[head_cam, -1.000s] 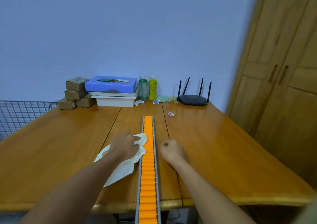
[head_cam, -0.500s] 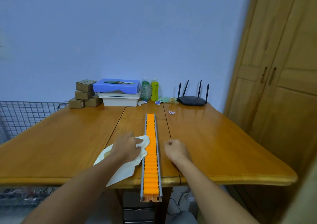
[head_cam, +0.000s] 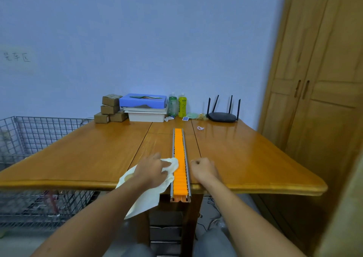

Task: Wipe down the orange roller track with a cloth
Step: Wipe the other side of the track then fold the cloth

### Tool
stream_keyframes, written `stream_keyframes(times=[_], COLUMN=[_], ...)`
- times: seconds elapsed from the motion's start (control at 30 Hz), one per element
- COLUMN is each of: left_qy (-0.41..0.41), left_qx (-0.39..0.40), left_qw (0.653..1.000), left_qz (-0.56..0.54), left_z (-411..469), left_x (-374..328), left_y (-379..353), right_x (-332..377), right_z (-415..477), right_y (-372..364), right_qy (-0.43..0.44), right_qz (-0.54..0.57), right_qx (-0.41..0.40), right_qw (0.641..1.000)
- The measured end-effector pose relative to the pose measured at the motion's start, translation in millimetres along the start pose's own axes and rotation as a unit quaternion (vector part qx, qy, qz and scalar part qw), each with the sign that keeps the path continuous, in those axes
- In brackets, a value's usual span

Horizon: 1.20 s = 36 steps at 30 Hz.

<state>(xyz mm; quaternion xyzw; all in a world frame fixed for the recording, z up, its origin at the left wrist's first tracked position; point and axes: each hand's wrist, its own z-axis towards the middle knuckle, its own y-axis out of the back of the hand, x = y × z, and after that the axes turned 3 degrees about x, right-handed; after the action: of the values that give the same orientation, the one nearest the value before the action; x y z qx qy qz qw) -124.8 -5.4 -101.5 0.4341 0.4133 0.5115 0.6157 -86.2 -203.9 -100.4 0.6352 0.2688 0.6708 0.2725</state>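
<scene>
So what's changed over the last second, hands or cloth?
Mostly the view: the head pulled back, showing the roller track's near end. The left hand stays on the cloth beside the track; the right hand stays fisted on the table.

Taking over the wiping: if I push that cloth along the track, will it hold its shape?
Probably not. The cloth looks floppy: it drapes off the table edge and bunches under the left hand. It is likely light, so it may snag between the track rollers.
</scene>
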Motion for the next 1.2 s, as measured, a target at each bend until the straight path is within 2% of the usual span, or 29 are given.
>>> stream_keyframes(times=[0.47,0.73,1.2], left_qy=[-0.022,-0.042,-0.043], left_qx=[0.032,0.092,0.141], left_qw=[0.999,0.995,0.987], left_qz=[-0.007,-0.016,-0.055], left_z=[-57.7,-86.8,-95.2], left_x=[-24.1,-30.9,-31.5], left_y=[31.6,56.1,81.9], right_x=[4.4,4.6,9.7], right_z=[-50.9,-77.2,-88.8], right_y=[28.2,37.3,54.5], right_qy=[0.01,0.014,0.033], right_qz=[-0.017,-0.023,-0.03], right_qx=[-0.036,-0.048,-0.064], right_qw=[0.999,0.998,0.997])
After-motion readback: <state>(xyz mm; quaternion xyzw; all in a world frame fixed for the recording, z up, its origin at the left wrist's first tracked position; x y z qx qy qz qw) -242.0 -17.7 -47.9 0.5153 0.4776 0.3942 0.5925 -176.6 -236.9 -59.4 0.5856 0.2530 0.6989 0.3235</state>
